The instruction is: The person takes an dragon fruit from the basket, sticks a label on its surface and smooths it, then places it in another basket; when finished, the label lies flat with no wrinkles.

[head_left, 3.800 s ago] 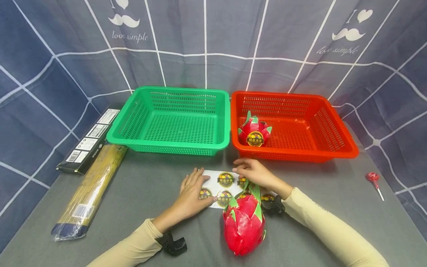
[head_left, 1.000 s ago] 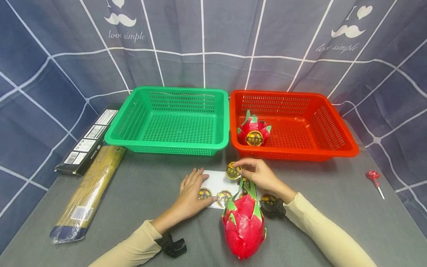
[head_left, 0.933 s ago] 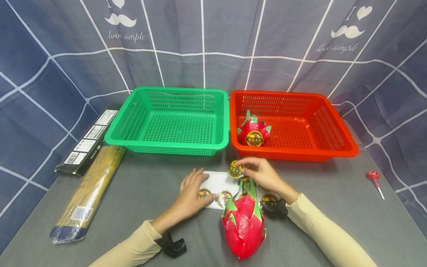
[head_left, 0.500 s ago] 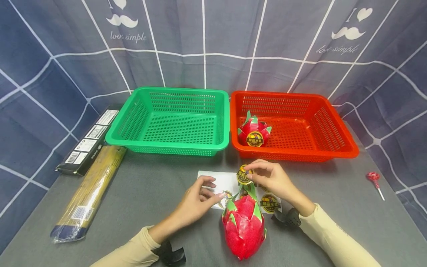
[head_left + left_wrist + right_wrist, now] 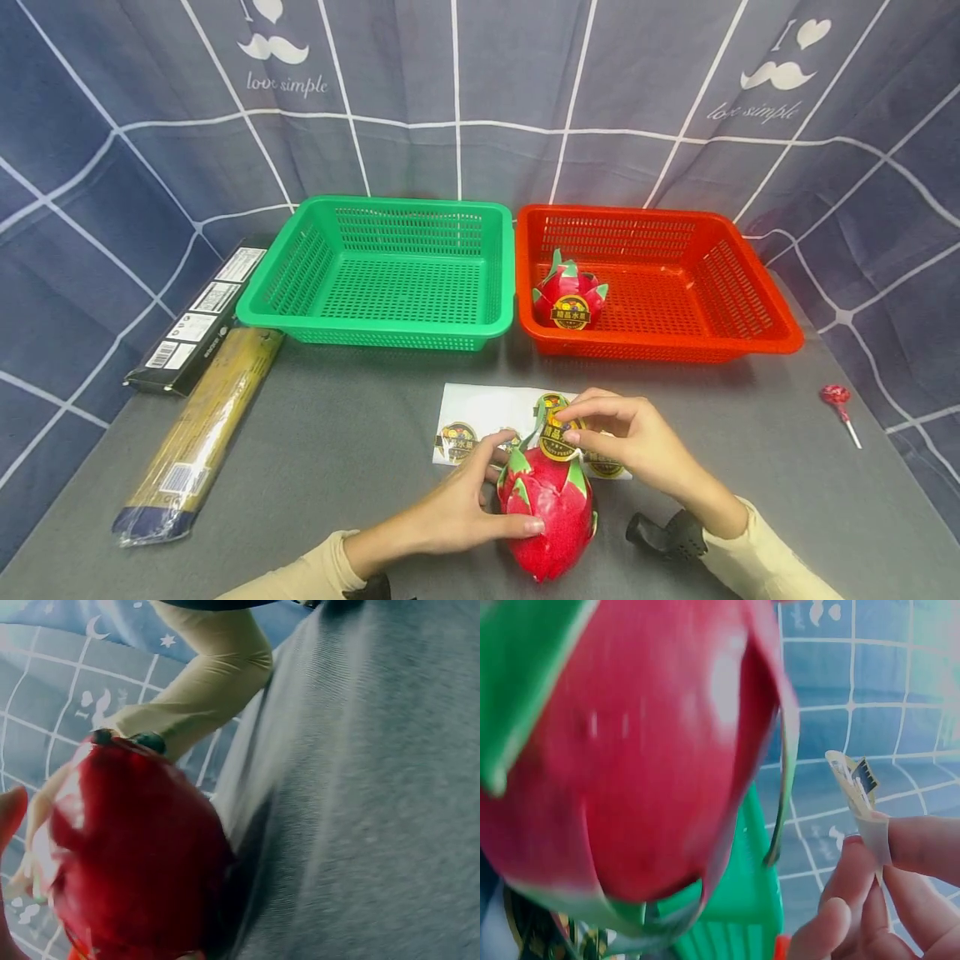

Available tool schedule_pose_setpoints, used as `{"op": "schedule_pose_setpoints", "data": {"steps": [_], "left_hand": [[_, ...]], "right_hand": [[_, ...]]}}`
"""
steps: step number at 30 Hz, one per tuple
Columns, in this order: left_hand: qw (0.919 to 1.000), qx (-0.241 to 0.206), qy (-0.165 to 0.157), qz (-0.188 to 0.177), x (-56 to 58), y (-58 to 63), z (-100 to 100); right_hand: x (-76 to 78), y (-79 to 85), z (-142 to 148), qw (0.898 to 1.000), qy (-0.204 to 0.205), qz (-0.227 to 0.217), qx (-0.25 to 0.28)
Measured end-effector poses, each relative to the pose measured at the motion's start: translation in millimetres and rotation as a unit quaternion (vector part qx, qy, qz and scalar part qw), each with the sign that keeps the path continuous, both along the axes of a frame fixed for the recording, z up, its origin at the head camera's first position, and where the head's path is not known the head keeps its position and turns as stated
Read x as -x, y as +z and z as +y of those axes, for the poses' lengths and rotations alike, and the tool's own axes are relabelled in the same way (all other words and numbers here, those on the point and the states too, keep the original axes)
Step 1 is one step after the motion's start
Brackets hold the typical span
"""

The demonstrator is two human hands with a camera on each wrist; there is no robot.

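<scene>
A red toy dragon fruit (image 5: 551, 517) with green leaf tips lies at the front middle of the table. My left hand (image 5: 457, 508) holds its left side, thumb across the front and index finger near the leaves; in the left wrist view the fruit (image 5: 135, 847) fills the left half. Just above the leafy end, my right hand (image 5: 637, 433) pinches a round black-and-gold sticker (image 5: 557, 435) between thumb and fingers. The right wrist view catches this sticker (image 5: 855, 784) nearly edge-on. Behind the fruit lies a white sticker sheet (image 5: 487, 408), partly covered by the hands and fruit.
At the back stand a green basket (image 5: 375, 321) and a red basket (image 5: 675, 340); a second dragon fruit (image 5: 566, 287) with a sticker sits in the red one. A black box (image 5: 198, 321) and a noodle packet (image 5: 202, 433) lie left, a lollipop (image 5: 836, 396) right.
The right hand has peeled a sticker off the sheet and brought it down toward the fruit's leafy end. The left hand has left the sheet and taken hold of the fruit.
</scene>
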State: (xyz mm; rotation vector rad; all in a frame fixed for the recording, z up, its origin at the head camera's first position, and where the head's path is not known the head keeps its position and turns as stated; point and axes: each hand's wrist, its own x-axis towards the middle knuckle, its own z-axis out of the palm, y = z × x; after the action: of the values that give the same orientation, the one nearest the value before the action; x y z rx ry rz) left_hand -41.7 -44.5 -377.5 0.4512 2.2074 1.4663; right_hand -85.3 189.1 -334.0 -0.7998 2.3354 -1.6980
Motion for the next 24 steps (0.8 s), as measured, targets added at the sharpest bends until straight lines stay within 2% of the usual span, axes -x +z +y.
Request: {"op": "schedule_pose_setpoints", "data": {"steps": [6, 14, 18, 24], "left_hand": [[0.9978, 0.052, 0.008, 0.039, -4.7, -3.5, 3.8], [0.9957, 0.074, 0.010, 0.054, -7.0, -8.4, 8.3], [0.9982, 0.039, 0.011, 0.044, -7.9, -9.0, 9.1], [0.9994, -0.032, 0.016, 0.003, -9.6, -7.8, 9.3]], "right_hand": [[-15.2, 0.9, -2.0, 0.999, 0.031, -0.005, 0.021], [-28.0, -1.2, -5.5, 0.996, 0.071, -0.020, 0.053], [-32.0, -1.9, -6.3, 0.996, 0.069, -0.014, 0.050], [-35.3, -2.2, -7.8, 0.997, 0.067, -0.009, 0.049]]}}
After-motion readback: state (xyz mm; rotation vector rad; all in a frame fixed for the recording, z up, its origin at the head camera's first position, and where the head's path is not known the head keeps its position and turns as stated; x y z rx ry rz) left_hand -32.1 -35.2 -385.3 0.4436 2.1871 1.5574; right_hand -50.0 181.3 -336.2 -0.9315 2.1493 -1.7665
